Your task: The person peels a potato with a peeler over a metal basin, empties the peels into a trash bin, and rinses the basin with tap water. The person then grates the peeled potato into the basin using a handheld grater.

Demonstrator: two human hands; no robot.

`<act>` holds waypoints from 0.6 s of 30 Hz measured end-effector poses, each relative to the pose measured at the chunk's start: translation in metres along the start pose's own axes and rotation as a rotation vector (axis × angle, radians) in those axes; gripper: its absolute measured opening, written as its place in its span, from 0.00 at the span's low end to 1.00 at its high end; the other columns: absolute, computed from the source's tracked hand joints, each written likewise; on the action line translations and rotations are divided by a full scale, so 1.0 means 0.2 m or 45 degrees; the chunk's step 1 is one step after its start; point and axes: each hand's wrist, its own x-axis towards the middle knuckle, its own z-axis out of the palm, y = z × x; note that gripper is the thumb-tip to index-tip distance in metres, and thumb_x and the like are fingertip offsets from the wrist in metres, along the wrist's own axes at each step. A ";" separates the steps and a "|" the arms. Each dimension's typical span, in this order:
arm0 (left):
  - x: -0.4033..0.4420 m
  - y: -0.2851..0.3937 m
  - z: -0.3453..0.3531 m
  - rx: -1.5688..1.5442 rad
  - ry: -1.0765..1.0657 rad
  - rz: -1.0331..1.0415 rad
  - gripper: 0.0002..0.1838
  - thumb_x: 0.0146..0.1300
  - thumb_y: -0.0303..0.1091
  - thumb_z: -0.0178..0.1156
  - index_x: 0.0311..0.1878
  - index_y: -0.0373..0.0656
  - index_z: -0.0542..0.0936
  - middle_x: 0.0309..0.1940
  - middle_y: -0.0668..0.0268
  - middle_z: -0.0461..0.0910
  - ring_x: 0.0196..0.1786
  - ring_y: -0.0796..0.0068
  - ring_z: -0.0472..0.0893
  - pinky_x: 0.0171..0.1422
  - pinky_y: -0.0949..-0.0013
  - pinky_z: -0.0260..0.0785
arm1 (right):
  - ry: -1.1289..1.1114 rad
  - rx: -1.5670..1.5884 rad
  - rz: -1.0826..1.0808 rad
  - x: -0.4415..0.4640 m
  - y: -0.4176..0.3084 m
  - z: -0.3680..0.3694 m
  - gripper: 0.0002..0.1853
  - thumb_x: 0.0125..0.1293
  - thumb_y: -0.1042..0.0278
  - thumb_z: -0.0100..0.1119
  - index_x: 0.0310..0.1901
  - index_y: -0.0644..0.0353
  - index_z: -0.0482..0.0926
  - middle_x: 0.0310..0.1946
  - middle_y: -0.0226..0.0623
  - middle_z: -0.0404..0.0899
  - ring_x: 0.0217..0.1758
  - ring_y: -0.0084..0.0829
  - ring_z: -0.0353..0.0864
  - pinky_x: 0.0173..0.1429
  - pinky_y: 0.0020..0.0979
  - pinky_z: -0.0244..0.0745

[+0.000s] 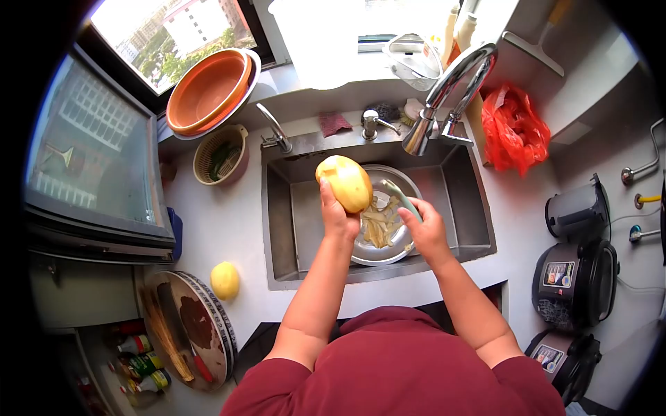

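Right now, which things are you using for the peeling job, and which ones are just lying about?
In the job:
- potato in the left hand
- peeler in the right hand
- metal bowl with peelings, in the sink

Just lying about, it seems:
- red plastic bag
- orange bowl
- strainer basket

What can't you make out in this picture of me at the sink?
All in the head view:
Potato: underside, hidden by its own bulk and the left hand.
Peeler: end of its handle, covered by the right hand.
Bowl: part of its bottom, under the peelings.
Red bag: any contents, hidden by crumpled plastic.
Bottles: label print, too small.
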 end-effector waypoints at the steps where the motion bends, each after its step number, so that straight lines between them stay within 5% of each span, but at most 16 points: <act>1: -0.04 0.00 0.01 0.027 -0.056 -0.044 0.30 0.64 0.64 0.49 0.61 0.53 0.69 0.55 0.68 0.75 0.57 0.64 0.76 0.60 0.55 0.70 | -0.044 0.070 0.093 0.04 -0.02 0.01 0.18 0.63 0.63 0.63 0.48 0.66 0.76 0.38 0.36 0.81 0.39 0.22 0.78 0.47 0.26 0.74; 5: -0.13 -0.01 0.01 0.140 -0.224 -0.085 0.28 0.67 0.59 0.48 0.60 0.47 0.69 0.53 0.63 0.76 0.55 0.63 0.77 0.58 0.54 0.71 | -0.047 0.428 0.226 0.10 -0.03 0.11 0.18 0.57 0.72 0.67 0.48 0.64 0.74 0.38 0.33 0.78 0.41 0.22 0.77 0.49 0.25 0.74; 6: -0.15 0.00 0.02 0.182 -0.222 -0.075 0.28 0.67 0.58 0.48 0.60 0.47 0.69 0.53 0.63 0.76 0.55 0.63 0.77 0.59 0.54 0.70 | -0.013 0.465 0.168 0.09 -0.02 0.13 0.19 0.57 0.72 0.67 0.49 0.59 0.74 0.35 0.27 0.77 0.37 0.16 0.73 0.34 0.19 0.66; 9: -0.18 0.06 0.00 0.132 -0.202 -0.103 0.23 0.69 0.50 0.50 0.59 0.45 0.67 0.52 0.63 0.75 0.53 0.66 0.77 0.59 0.59 0.70 | -0.007 0.518 0.246 0.09 0.02 0.14 0.17 0.57 0.76 0.65 0.48 0.64 0.74 0.40 0.33 0.77 0.40 0.22 0.77 0.47 0.24 0.74; 14: -0.21 0.14 -0.05 0.020 -0.170 -0.146 0.21 0.68 0.48 0.52 0.58 0.44 0.69 0.50 0.63 0.76 0.52 0.68 0.78 0.57 0.62 0.72 | 0.039 -0.208 0.069 0.19 0.33 0.08 0.14 0.62 0.67 0.62 0.47 0.63 0.77 0.34 0.36 0.82 0.37 0.23 0.80 0.42 0.25 0.74; 18: -0.19 0.16 -0.11 0.190 -0.170 -0.141 0.21 0.68 0.46 0.53 0.56 0.43 0.71 0.48 0.63 0.77 0.49 0.69 0.79 0.54 0.64 0.74 | -0.203 -0.298 -0.227 0.17 -0.13 0.04 0.16 0.66 0.60 0.55 0.55 0.51 0.78 0.31 0.34 0.83 0.33 0.28 0.82 0.39 0.29 0.75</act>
